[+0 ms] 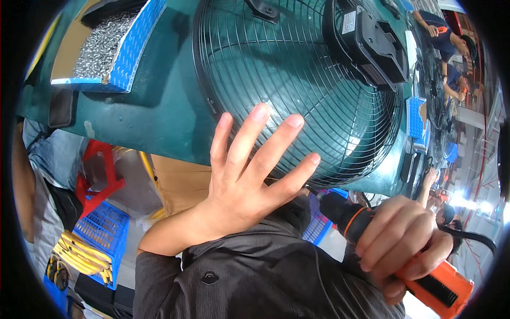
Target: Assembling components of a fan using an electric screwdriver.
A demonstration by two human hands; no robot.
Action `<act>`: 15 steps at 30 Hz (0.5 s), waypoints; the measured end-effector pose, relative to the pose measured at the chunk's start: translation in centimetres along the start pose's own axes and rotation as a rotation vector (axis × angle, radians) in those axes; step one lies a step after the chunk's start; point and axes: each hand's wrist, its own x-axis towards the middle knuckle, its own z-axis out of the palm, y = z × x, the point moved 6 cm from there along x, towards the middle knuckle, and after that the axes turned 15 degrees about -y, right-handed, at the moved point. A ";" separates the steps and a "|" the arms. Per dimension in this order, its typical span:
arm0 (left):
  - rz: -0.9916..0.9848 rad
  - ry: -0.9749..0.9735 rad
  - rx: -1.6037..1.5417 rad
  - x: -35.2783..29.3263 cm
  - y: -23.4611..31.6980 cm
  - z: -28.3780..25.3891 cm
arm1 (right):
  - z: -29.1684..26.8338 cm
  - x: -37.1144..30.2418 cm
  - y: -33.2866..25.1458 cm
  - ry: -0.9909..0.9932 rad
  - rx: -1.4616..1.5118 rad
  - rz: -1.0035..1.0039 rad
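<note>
While the right hand (404,242) is wrapped tight round an orange-and-black power screwdriver (396,250), low and nearest to us, its black nose points up and left toward the lower rim of the fan guard (297,85). That tool looks solid and fairly weighty, with a rubbery grip that should not slip; a dark cable (473,236) trails off its rear to the right, so it may tug a little when swung.

Just above and left of it, the left hand (249,175) is spread open and grasps nothing, palm and fingers laid flat over the guard's lower edge. Whether it presses hard or only steadies, I cannot tell.

Beyond the hands lies the guard itself on the green desk (164,111), a round cage of thin black wire with a black motor housing (372,42) at its far side. I'd judge it light for its size and springy (single wires would bend under a careless grip), so the stout outer ring or the housing seems the place to take hold.

Farther off at the left stands a blue tray (106,48) heaped with small metal parts, well apart from both hands. Other people (451,48) work at the far right.
</note>
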 end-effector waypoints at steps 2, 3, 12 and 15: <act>0.004 -0.030 0.004 -0.1 -0.1 0.1 | -0.3 0.3 0.3 -0.068 0.068 0.011; 0.012 -0.039 0.002 -0.2 -0.1 0.1 | -0.2 0.4 0.3 -0.087 0.078 0.006; 0.055 -0.111 -0.025 0.7 -0.3 -1.7 | -1.0 -2.0 -1.1 -0.186 0.189 -0.115; 0.015 0.031 -0.100 1.7 -3.4 -4.3 | -3.3 -5.9 -2.2 0.177 0.230 -0.153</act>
